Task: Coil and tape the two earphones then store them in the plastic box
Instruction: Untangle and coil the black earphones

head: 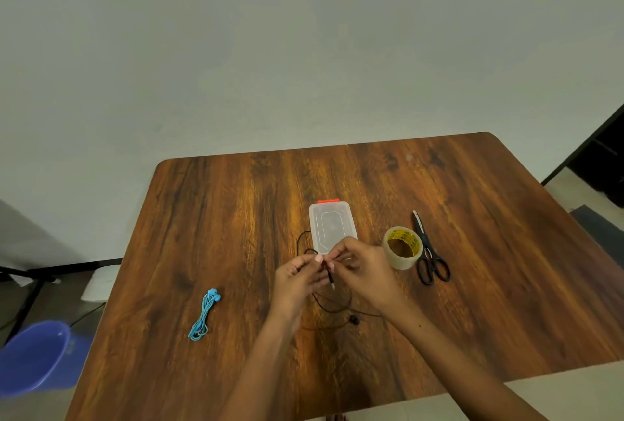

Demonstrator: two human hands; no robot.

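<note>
Both your hands, left and right, pinched the black earphone near its plug; cord looked limp, tangle-prone.

You had a wooden table against a pale wall, a blue bucket on the floor at its left, and black scissors lying on it.

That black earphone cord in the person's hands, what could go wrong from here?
The black earphone cord trails in loose loops under both hands, so it may tangle as the left hand and right hand wind it. The plastic box looks closed, and the tape roll and scissors are untouched, so an unsecured coil may spring open.
</note>
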